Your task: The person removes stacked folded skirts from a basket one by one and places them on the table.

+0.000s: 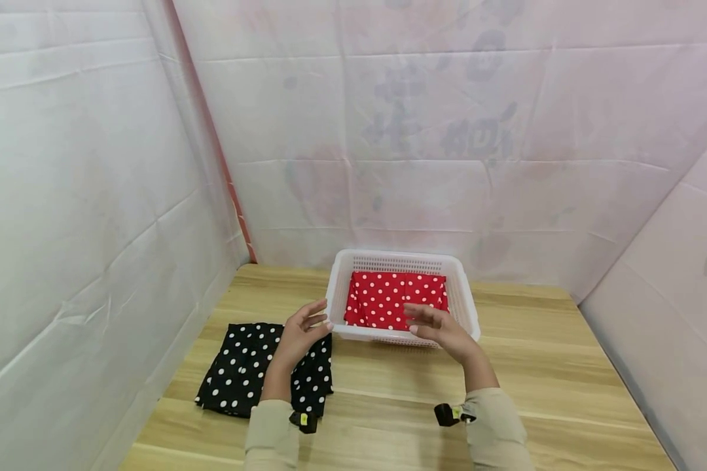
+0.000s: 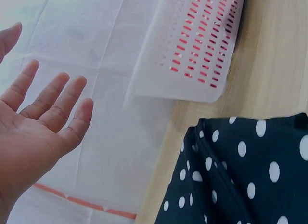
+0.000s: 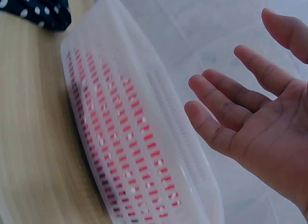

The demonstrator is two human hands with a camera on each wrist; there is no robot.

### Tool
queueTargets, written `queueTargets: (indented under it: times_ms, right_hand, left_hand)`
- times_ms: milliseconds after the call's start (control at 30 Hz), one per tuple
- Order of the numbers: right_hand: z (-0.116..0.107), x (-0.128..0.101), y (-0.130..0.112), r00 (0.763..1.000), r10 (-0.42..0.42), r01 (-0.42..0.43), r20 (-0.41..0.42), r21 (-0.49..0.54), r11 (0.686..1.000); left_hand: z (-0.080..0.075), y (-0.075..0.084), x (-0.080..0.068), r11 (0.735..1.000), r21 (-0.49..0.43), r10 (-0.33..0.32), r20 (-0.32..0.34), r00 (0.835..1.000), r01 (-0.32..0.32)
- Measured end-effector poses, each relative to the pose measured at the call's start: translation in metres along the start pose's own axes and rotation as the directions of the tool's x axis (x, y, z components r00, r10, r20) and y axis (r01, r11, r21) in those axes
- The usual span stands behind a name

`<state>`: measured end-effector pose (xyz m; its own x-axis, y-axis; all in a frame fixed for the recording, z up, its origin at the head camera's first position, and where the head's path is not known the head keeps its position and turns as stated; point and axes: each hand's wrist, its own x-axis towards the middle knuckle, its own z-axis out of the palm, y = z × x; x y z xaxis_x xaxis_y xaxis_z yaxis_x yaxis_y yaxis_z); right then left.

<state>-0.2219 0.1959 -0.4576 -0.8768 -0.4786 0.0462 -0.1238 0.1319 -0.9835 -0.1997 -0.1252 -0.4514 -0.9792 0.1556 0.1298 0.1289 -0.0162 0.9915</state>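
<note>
Two hands are held open with relaxed fingers, nothing gripped. The basket (image 1: 470,307) with the red cloth (image 1: 396,299) is seen between the left hand (image 1: 304,330) and the right hand (image 1: 435,325). The black cloth (image 1: 244,366) lies under the left hand.

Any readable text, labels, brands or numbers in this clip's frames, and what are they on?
None can be read.
Yellow tags on the wrist straps: too small to tell whether they carry print.
White basket, red dotted cloth, black dotted cloth: no writing visible.
</note>
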Motion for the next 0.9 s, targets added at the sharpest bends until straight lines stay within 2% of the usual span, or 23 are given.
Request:
queueTargets:
  times_ms: [200, 400, 667, 900]
  right_hand:
    - [-0.017, 0.006, 0.009, 0.999, 0.033, -0.033, -0.030, 0.007, 0.999]
    - [-0.034, 0.013, 0.012, 0.997, 0.067, -0.067, -0.041, -0.016, 0.998]
    - [-0.053, 0.021, 0.006, 0.991, 0.127, -0.128, -0.030, -0.033, 0.991]
    - [-0.064, 0.030, 0.007, 0.974, 0.220, -0.221, -0.058, -0.016, 0.975]
  left_hand:
    - [0.006, -0.024, 0.022, 1.000, 0.011, -0.019, 0.002, 1.000, 0.019]
    - [0.017, -0.023, 0.038, 0.996, 0.084, -0.023, 0.028, 0.999, 0.021]
    - [0.023, -0.022, 0.065, 0.990, 0.117, -0.085, 0.033, 0.996, 0.081]
    - [0.026, -0.027, 0.086, 0.969, 0.213, -0.132, 0.031, 0.991, 0.123]
